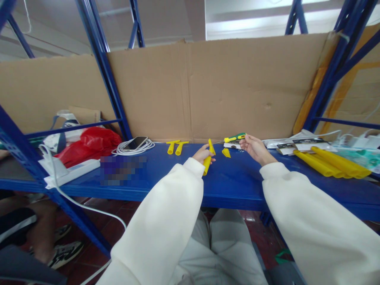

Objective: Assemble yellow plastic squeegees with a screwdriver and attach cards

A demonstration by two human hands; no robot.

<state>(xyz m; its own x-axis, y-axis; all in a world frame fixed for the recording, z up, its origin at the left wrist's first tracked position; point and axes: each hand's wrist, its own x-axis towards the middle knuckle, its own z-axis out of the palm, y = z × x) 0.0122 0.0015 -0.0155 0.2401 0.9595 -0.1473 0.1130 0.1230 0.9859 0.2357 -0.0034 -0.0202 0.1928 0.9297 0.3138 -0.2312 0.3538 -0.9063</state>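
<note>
The table (160, 166) is edged at the back by an upright cardboard sheet (237, 87) and at the sides by slanting blue posts (103, 71); its front edge runs below both wrists. Blue surface shows between the left sleeve (166, 209) and a blurred-out patch, and also below the right hand (254, 147), reaching to the yellow tubes (314, 164) lying side by side at the right.

The left hand (202, 153) is curled round a yellow handle (207, 167), which stands tilted above the table, near its middle. The right hand grips the butt of a green and yellow screwdriver (234, 138) with its fingertips, the shaft pointing left to the handle's upper part (whether the tip touches, I cannot tell). Just below the screwdriver lies a small yellow piece (226, 152); two T-shaped yellow pieces (175, 148) lie left of the left hand. Farther left are a phone (135, 143) on a coiled white cable (121, 149), a power strip (73, 174) and a red bag (95, 142).

A white card (233, 145) behind the small piece bears dark print, as do the packets (286, 149) beside the tubes (too small to read).
</note>
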